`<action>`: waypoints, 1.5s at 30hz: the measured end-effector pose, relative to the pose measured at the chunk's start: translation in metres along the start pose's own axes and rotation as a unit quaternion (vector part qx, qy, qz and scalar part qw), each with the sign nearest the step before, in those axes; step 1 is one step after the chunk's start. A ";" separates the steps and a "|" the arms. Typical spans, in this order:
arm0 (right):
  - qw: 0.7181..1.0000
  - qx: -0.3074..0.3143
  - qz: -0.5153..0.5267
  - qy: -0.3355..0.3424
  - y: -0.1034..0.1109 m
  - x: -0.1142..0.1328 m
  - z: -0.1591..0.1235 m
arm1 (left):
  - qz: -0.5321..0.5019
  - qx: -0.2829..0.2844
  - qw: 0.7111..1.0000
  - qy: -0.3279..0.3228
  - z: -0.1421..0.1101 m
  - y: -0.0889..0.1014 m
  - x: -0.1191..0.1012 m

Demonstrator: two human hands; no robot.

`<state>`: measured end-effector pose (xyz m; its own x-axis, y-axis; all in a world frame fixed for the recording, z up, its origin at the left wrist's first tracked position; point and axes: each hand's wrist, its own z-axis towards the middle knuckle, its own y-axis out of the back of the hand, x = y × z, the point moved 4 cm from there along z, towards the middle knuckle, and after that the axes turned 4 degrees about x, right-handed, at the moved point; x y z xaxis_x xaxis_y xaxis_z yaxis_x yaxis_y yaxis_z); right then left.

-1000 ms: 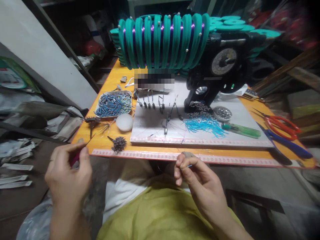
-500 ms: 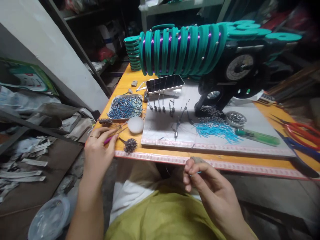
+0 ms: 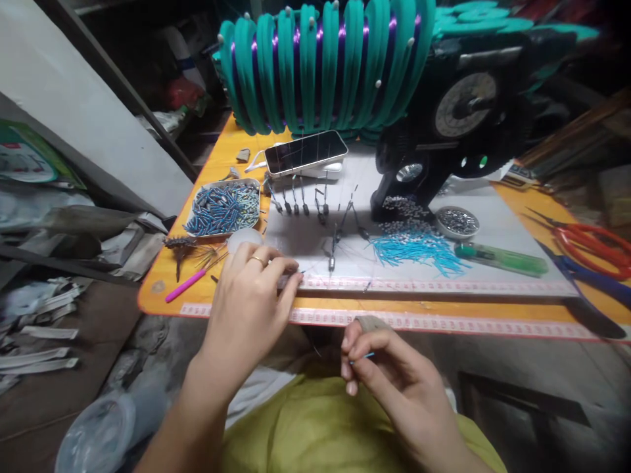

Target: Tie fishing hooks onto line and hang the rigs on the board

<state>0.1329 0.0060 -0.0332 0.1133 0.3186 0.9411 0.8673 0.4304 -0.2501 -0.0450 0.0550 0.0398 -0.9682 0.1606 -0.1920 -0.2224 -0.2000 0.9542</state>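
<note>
My left hand (image 3: 249, 295) reaches over the front edge of the orange table (image 3: 217, 161), fingers curled with the tips pinched at a thin dark wire on the near edge of the white board (image 3: 493, 226). A pink-handled tool (image 3: 186, 285) lies on the table to its left. My right hand (image 3: 382, 368) stays below the table edge over my lap, thumb and fingers pinched on a thin blue tube (image 3: 363, 357). A pile of the same blue tubes (image 3: 414, 249) lies on the board, and several small rigs (image 3: 315, 203) hang from lines across it.
A metal tray of blue pieces (image 3: 224, 207), a phone (image 3: 304, 151), a green tool (image 3: 500, 258), a round tin (image 3: 457, 221), red scissors (image 3: 594, 240) and a black machine with a dial (image 3: 461, 112) stand on the table. Teal spools (image 3: 320, 66) fill the back. Clutter lies left on the floor.
My left hand has let go of the pink-handled tool, which now lies on the table, and has moved right to the board's near edge. My right hand has kept its pinch on the blue tube.
</note>
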 end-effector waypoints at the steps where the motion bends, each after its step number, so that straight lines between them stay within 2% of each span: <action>1: 1.000 0.006 0.004 0.000 0.000 0.000 0.001 | 0.010 0.027 1.000 -0.002 0.004 0.000 0.000; 4: 1.000 0.020 0.014 -0.001 0.000 0.000 0.004 | 0.039 0.081 0.996 -0.011 0.012 0.001 -0.003; 10: 0.999 0.041 0.021 0.002 0.001 -0.003 0.011 | 0.109 0.122 0.986 -0.007 0.027 -0.004 -0.008; 13: 0.998 0.053 0.021 -0.003 0.001 -0.005 0.012 | 0.086 0.091 0.992 -0.008 0.028 -0.006 -0.008; 18: 0.997 0.067 0.027 -0.017 0.002 -0.009 0.012 | -0.086 0.017 0.996 -0.009 0.019 -0.007 -0.006; 24: 0.996 0.075 0.040 -0.033 0.004 -0.009 0.011 | -0.168 0.024 0.985 0.020 0.014 -0.014 -0.006; 32: 0.995 0.083 0.044 -0.041 0.003 -0.008 0.012 | -0.205 0.029 0.978 0.040 0.012 -0.018 -0.002; 38: 0.996 0.063 0.040 -0.047 0.003 -0.006 0.014 | -0.198 0.024 0.979 0.029 0.011 -0.017 -0.003; 41: 0.998 0.045 0.039 -0.031 0.002 -0.002 0.014 | -0.182 0.017 0.983 0.014 0.012 -0.018 -0.003; 45: 0.999 0.017 0.031 0.026 0.003 0.003 0.008 | -0.147 -0.013 0.989 -0.016 0.006 -0.013 -0.006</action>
<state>0.1322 0.0148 -0.0325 0.1918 0.3019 0.9339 0.8410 0.4400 -0.3149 -0.0359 0.0622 0.0294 -0.8577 0.2456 -0.4517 -0.4963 -0.1660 0.8521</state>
